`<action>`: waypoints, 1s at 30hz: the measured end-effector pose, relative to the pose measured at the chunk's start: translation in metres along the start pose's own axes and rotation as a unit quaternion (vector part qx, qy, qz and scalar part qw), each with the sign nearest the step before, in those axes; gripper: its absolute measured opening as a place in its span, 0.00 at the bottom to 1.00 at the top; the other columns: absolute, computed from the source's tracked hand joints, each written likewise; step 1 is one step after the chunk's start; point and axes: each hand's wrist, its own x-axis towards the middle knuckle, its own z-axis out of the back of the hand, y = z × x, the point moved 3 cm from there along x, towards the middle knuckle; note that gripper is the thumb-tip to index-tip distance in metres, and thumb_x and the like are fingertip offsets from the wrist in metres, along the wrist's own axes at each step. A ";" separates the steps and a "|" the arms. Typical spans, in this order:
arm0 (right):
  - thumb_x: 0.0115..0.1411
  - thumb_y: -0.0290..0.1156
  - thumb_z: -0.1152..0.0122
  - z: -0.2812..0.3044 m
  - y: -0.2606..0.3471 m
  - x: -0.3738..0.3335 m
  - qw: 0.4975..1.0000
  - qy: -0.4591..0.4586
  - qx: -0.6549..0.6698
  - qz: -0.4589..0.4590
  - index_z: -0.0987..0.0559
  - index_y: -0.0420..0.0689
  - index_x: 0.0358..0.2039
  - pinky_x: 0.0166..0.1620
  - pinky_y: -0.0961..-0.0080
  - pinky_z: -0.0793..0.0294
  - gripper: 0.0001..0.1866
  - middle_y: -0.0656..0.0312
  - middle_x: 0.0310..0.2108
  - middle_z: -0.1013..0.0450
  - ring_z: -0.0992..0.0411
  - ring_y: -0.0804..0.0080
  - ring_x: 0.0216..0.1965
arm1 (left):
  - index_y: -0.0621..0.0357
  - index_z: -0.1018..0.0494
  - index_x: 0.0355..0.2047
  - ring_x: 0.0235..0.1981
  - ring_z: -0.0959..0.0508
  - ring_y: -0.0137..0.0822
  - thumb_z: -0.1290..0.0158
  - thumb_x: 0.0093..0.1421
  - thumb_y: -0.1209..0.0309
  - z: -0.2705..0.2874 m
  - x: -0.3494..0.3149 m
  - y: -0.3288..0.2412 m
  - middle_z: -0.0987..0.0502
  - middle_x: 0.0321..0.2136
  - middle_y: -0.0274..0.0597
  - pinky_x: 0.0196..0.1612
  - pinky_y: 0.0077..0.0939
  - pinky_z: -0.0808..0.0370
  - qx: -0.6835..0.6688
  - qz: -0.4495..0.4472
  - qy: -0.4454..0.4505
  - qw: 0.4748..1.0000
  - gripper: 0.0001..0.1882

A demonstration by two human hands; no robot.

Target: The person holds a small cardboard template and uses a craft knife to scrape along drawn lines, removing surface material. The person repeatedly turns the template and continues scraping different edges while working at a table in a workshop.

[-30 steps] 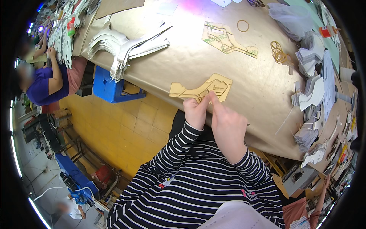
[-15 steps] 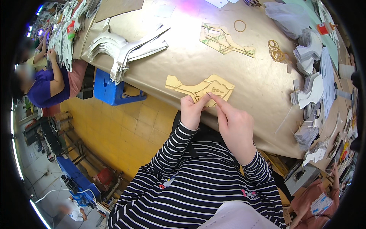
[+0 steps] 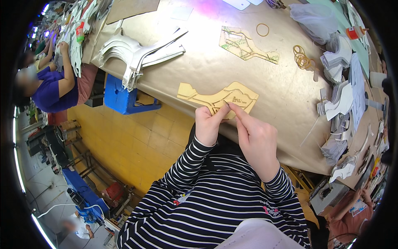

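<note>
My left hand [image 3: 208, 123] grips the lower edge of a flat yellow template board [image 3: 240, 92], its thumb on top. The board has grooved lines, an angular outline and a narrow arm toward the left; it is held at the table's near edge. My right hand [image 3: 260, 139] is closed in a pinch over the board, its fingertips meeting the left thumb. A small dark tip shows between the fingertips, but I cannot make out what it belongs to. Farther back on the table lies a second template [image 3: 244, 45], cream with green markings.
White cut pieces [image 3: 132, 52] lie stacked at left, rubber bands [image 3: 302, 57] at right. More cut stacks [image 3: 338, 99] and a clear plastic bag [image 3: 313, 18] line the right side. A blue stool [image 3: 118, 95] stands by the table [image 3: 166, 85]. A co-worker in purple [image 3: 56, 91] sits at left.
The board has turned very slightly in my hands, and both hands keep nearly the same grip. At left, the co-worker's arm has shifted; at lower right, another person has moved.
</note>
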 end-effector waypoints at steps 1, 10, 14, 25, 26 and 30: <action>0.56 0.26 0.42 0.001 0.000 0.000 1.000 -0.003 0.001 0.004 0.21 0.51 0.48 0.19 0.69 0.33 0.18 0.61 0.16 0.29 0.29 0.64 0.15 | 0.69 0.23 0.40 0.32 0.19 0.29 0.47 0.62 0.75 -0.001 0.000 -0.001 0.19 0.34 0.41 0.32 0.20 0.22 -0.001 0.000 0.001 1.000 0.09; 0.55 0.25 0.42 0.006 0.004 0.000 1.000 0.003 -0.017 0.013 0.21 0.51 0.49 0.20 0.69 0.32 0.19 0.60 0.17 0.30 0.30 0.65 0.16 | 0.70 0.21 0.34 0.26 0.24 0.21 0.45 0.62 0.73 -0.005 -0.005 -0.005 0.20 0.27 0.34 0.29 0.14 0.27 0.002 -0.018 -0.016 1.000 0.09; 0.59 0.24 0.44 0.011 0.007 -0.001 1.000 0.023 -0.008 -0.009 0.21 0.49 0.48 0.24 0.69 0.32 0.16 0.56 0.18 0.29 0.29 0.62 0.18 | 0.71 0.22 0.35 0.28 0.23 0.21 0.44 0.61 0.74 -0.004 -0.003 -0.007 0.20 0.28 0.35 0.32 0.15 0.27 0.043 -0.025 0.007 0.999 0.09; 0.59 0.22 0.48 0.029 0.004 -0.002 0.996 -0.024 0.074 -0.033 0.23 0.42 0.44 0.26 0.67 0.30 0.13 0.51 0.24 0.28 0.27 0.59 0.21 | 0.71 0.22 0.30 0.23 0.30 0.17 0.43 0.61 0.70 -0.012 0.000 -0.016 0.21 0.23 0.32 0.26 0.15 0.34 0.085 -0.025 0.039 0.995 0.12; 0.57 0.22 0.47 0.028 0.005 -0.004 0.998 0.003 0.054 -0.033 0.24 0.42 0.44 0.25 0.67 0.30 0.13 0.53 0.26 0.26 0.27 0.58 0.21 | 0.71 0.22 0.29 0.22 0.31 0.18 0.42 0.61 0.70 -0.011 -0.001 -0.017 0.22 0.21 0.32 0.24 0.16 0.35 0.123 -0.029 0.036 0.991 0.12; 0.55 0.23 0.44 0.028 0.015 -0.002 1.000 -0.012 -0.011 -0.008 0.23 0.44 0.40 0.24 0.70 0.30 0.11 0.59 0.26 0.26 0.27 0.62 0.20 | 0.71 0.21 0.26 0.17 0.34 0.19 0.42 0.61 0.70 -0.014 -0.008 -0.025 0.26 0.14 0.34 0.20 0.19 0.38 0.234 -0.089 0.011 0.968 0.13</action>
